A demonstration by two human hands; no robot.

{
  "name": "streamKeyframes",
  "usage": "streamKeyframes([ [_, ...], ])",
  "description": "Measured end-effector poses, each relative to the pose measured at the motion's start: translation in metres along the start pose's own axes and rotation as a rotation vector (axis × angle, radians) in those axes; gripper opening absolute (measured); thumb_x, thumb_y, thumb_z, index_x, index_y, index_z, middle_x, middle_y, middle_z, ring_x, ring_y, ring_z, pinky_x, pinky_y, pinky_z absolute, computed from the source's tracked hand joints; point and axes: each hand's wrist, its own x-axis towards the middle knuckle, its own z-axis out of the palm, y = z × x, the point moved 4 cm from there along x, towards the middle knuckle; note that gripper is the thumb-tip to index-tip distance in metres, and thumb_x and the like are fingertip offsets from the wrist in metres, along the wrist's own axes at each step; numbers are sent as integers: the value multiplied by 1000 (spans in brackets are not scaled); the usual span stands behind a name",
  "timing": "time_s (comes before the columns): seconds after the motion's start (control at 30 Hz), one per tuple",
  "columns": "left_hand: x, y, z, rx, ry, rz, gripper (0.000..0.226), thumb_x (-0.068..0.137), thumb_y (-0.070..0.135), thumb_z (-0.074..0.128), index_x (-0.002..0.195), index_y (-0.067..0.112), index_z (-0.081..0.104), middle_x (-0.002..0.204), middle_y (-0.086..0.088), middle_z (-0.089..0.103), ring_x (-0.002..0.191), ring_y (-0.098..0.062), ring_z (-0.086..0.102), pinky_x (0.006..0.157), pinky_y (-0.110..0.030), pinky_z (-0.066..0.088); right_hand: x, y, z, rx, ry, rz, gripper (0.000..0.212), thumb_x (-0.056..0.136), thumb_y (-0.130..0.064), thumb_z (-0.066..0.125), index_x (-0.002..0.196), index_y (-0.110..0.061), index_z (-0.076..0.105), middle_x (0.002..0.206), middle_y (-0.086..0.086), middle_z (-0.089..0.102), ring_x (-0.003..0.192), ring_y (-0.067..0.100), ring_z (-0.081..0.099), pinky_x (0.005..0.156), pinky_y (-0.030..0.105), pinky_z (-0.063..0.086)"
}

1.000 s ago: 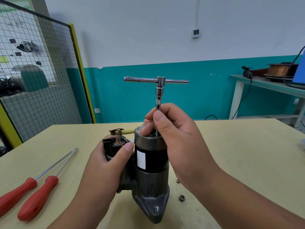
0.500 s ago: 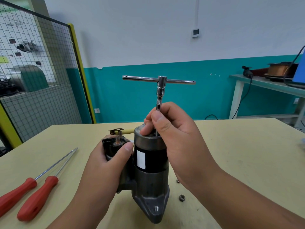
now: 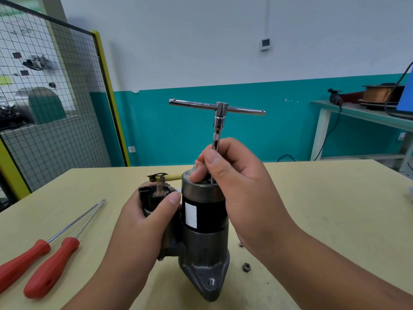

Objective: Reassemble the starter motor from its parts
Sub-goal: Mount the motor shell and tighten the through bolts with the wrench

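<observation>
Atop starter motor (image 3: 207,240): right hand (image 3: 242,189) pinches T-wrench (image 3: 219,118) | left hand (image 3: 143,227) grips solenoid (image 3: 154,199)

Starter motor (image 3: 204,231) upright on worktop (image 3: 324,209), ctr. L hand (image 3: 143,222) grips solenoid (image 3: 156,198) at its 9 o'clock; R hand (image 3: 241,186) pinches T-wrench (image 3: 218,121) shaft at 12. Two red screwdrivers (image 3: 50,268) at 8, nut (image 3: 246,267) at 4.

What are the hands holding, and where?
The left hand grips the black side cylinder of the upright grey-and-black metal starter motor. The right hand pinches the shiny steel T-handle wrench low on its shaft.
</observation>
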Motion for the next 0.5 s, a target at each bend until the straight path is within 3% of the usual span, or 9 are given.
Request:
streamKeyframes([
  [0.17,0,1,1,14,-2,-1,47,61,72,69,97,42,75,86,1,79,73,-28,78,43,-38,53,0,-1,-1,14,2,0,24,102,-34,54,95,-15,66,81,-9,73,82,3,69,76,10,51],
  [0.4,0,0,0,15,12,-19,48,60,74,70,98,44,74,88,-1,79,75,-35,78,47,-48,56,0,-1,-1,-1,7,12,23,100,-37,54,94,-19,66,82,-10,73,83,4,69,77,10,51],
  [0.5,0,0,0,10,13,-19,48,60,74,71,98,45,74,91,1,80,81,-34,79,57,-69,61,-1,-1,-1,-2,3,15,23,99,-37,54,94,-18,66,82,-10,73,83,4,69,77,10,51],
])
